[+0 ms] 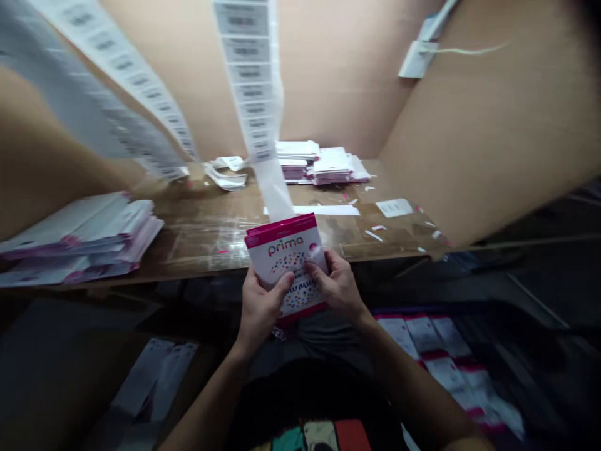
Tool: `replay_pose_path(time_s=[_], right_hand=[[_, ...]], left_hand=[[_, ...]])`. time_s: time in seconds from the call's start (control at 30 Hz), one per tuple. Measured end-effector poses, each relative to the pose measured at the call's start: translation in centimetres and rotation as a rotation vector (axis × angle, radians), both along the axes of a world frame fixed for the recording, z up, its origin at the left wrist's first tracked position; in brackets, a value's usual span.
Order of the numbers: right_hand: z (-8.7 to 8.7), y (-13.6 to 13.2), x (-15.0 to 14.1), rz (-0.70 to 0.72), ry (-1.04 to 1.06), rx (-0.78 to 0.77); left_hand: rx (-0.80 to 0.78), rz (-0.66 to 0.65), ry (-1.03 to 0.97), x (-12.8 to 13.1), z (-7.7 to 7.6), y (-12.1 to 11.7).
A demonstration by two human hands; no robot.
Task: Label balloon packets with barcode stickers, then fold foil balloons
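Note:
Both my hands hold a small white and pink "prima" packet (283,246) just in front of the table's near edge. My left hand (261,308) grips its lower left side, thumb laid across the front. My right hand (334,283) grips its right side, thumb pressing on the printed face. A strip of barcode labels (251,81) hangs down from above and ends just behind the packet's top edge.
The wooden table (206,235) bears a pile of flat white and pink packets (79,235) at the left and more piles (319,163) at the back. Another label strip (126,88) hangs at the left. Cardboard walls (479,125) close in the table. Rows of packets (436,351) lie low at my right.

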State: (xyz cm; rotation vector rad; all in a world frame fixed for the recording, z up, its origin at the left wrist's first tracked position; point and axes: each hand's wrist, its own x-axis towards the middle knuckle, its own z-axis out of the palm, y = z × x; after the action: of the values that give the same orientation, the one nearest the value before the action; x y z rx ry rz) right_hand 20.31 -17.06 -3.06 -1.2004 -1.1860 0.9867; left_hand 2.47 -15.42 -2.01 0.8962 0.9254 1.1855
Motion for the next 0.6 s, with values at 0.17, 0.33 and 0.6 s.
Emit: replay_pose_path(time_s=[0.17, 0.33, 0.6], right_hand=[[-2.6, -7.6, 8.6, -0.315, 0.051, -0.013], [-5.0, -13.2, 10.4, -0.546, -0.350, 0.008], [-4.5, -2.0, 12.0, -0.642, -0.298, 0.398]], left_hand=[[-0.002, -0.436, 0.054, 4.6, -2.8, -1.2], [0.091, -0.314, -0.037, 8.7, -1.6, -0.2], [0.331, -0.170, -0.012, 14.4, 7.3, 4.0]])
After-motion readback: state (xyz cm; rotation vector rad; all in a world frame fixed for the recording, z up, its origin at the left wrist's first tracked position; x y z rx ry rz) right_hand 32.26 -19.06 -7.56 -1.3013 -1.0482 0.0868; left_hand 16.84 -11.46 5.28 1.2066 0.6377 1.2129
